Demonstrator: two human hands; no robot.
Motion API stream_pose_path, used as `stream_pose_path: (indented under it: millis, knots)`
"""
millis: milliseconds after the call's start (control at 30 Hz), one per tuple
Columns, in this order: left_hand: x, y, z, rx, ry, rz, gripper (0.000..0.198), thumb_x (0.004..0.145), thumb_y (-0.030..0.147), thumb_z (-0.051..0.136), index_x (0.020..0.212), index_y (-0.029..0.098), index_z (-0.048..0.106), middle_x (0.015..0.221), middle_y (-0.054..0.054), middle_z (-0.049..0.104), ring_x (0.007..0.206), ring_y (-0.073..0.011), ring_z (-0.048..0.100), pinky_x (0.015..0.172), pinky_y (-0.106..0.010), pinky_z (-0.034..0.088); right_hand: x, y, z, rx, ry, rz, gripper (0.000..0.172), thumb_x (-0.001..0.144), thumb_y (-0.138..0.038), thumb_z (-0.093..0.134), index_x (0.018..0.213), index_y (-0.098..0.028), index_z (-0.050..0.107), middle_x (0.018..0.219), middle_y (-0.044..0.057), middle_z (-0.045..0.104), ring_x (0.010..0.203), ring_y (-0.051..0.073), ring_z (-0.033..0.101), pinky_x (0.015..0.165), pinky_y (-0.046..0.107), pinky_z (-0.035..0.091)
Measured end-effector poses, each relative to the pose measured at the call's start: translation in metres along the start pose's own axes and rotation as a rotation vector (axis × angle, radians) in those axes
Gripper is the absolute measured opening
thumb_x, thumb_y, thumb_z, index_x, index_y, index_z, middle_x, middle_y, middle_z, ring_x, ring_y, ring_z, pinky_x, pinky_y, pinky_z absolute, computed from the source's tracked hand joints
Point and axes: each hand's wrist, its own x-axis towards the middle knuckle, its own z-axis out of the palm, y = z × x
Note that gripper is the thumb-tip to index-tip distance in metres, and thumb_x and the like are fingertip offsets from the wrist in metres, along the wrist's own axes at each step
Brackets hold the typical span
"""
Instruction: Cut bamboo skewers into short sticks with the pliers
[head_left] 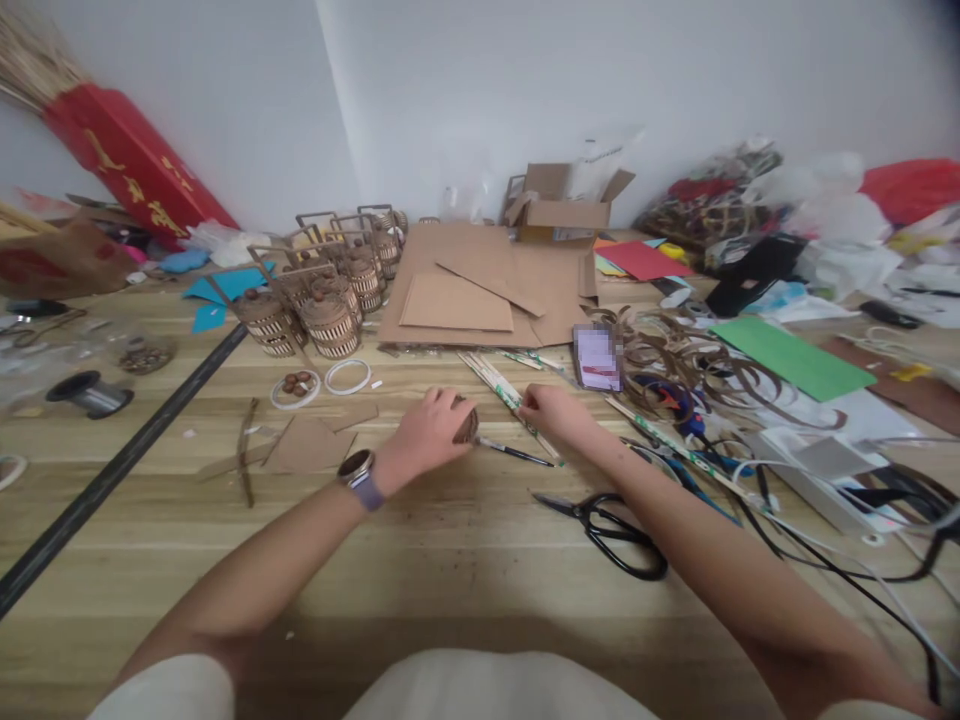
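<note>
The left hand point(424, 432) curls its fingers and thumb round a small woven piece point(468, 424), whose far side shows just beyond the fingertips, toward the right hand point(553, 412). That hand's fingers are drawn close together over a bundle of sticks point(489, 376); whether they pinch a stick or only rest there, one cannot tell. The sticks lie between the hands but nearer the right one, their long axis slanting from the far left to the near right, so that they pass by its fingertips. From the woven piece, they lie to the right. A slim tool point(517, 453) lies on the table point(442, 570), nearer the body, one end just beside the left hand, the other pointing rightward.
</note>
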Motion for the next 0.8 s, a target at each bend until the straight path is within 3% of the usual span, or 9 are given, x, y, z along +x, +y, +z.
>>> stream_pose_path:
  millis: [133, 200, 267, 333, 400, 500, 600, 800]
  knots:
    - [0.026, 0.0, 0.009, -0.016, 0.098, -0.027, 0.067, 0.081, 0.048, 0.07, 0.135, 0.015, 0.051, 0.147, -0.021, 0.043, 0.136, -0.0413, 0.034, 0.109, -0.061, 0.027, -0.007, 0.009, -0.006, 0.081, 0.042, -0.015, 0.017, 0.09, -0.029, 0.056, 0.084, -0.016, 0.066, 0.082, 0.006, 0.071, 0.074, 0.017, 0.061, 0.061, 0.023, 0.036]
    - [0.024, 0.007, 0.01, -0.175, 0.202, -0.01, 0.057, 0.084, 0.049, 0.066, 0.129, 0.014, 0.057, 0.143, -0.019, 0.05, 0.138, -0.0376, 0.033, 0.112, -0.057, 0.026, -0.015, 0.016, -0.01, 0.114, 0.069, -0.01, 0.022, 0.093, -0.028, 0.048, 0.085, -0.016, 0.064, 0.082, 0.007, 0.071, 0.073, 0.017, 0.061, 0.062, 0.024, 0.037]
    - [0.017, 0.016, 0.01, -0.41, 0.255, -0.046, 0.037, 0.09, 0.04, 0.06, 0.115, 0.014, 0.065, 0.124, -0.016, 0.064, 0.125, -0.031, 0.05, 0.107, -0.047, 0.036, -0.023, 0.022, -0.013, 0.138, 0.087, 0.001, 0.025, 0.095, -0.028, 0.042, 0.086, -0.016, 0.062, 0.081, 0.006, 0.07, 0.072, 0.017, 0.06, 0.063, 0.024, 0.038]
    - [0.009, 0.025, 0.01, -0.514, 0.249, -0.087, 0.027, 0.093, 0.033, 0.054, 0.105, 0.014, 0.069, 0.107, -0.012, 0.072, 0.105, -0.0259, 0.063, 0.094, -0.039, 0.047, -0.031, 0.027, -0.013, 0.145, 0.098, 0.017, 0.025, 0.096, -0.028, 0.04, 0.087, -0.016, 0.061, 0.083, 0.007, 0.07, 0.074, 0.018, 0.061, 0.064, 0.025, 0.039]
    - [0.003, 0.033, 0.01, -0.543, 0.237, -0.114, 0.025, 0.093, 0.03, 0.052, 0.1, 0.014, 0.07, 0.1, -0.011, 0.073, 0.095, -0.0237, 0.067, 0.083, -0.035, 0.051, -0.037, 0.026, -0.01, 0.135, 0.104, 0.03, 0.023, 0.096, -0.028, 0.04, 0.09, -0.017, 0.06, 0.087, 0.008, 0.07, 0.078, 0.019, 0.062, 0.067, 0.025, 0.039]
    - [-0.008, 0.046, 0.008, -0.619, 0.201, -0.146, 0.024, 0.092, 0.03, 0.053, 0.1, 0.015, 0.07, 0.097, -0.009, 0.075, 0.088, -0.0215, 0.068, 0.075, -0.03, 0.051, -0.045, 0.017, -0.001, 0.104, 0.071, 0.038, 0.022, 0.095, -0.034, 0.046, 0.093, -0.018, 0.06, 0.087, 0.008, 0.071, 0.081, 0.02, 0.065, 0.067, 0.026, 0.039]
    - [-0.024, 0.058, 0.003, -0.79, 0.09, -0.205, 0.028, 0.091, 0.035, 0.053, 0.101, 0.017, 0.071, 0.089, -0.007, 0.075, 0.08, -0.0199, 0.068, 0.069, -0.028, 0.049, -0.053, 0.0, 0.01, 0.059, -0.004, 0.044, 0.021, 0.09, -0.039, 0.057, 0.093, -0.02, 0.063, 0.085, 0.008, 0.073, 0.08, 0.023, 0.068, 0.062, 0.027, 0.038]
    - [-0.059, 0.071, 0.003, -0.931, 0.018, -0.345, 0.033, 0.09, 0.04, 0.051, 0.099, 0.017, 0.072, 0.082, -0.006, 0.074, 0.075, -0.0201, 0.065, 0.063, -0.027, 0.046, -0.055, -0.011, 0.015, -0.005, -0.044, 0.088, 0.022, 0.094, -0.025, 0.047, 0.095, -0.015, 0.066, 0.093, 0.018, 0.074, 0.085, 0.027, 0.07, 0.066, 0.029, 0.041]
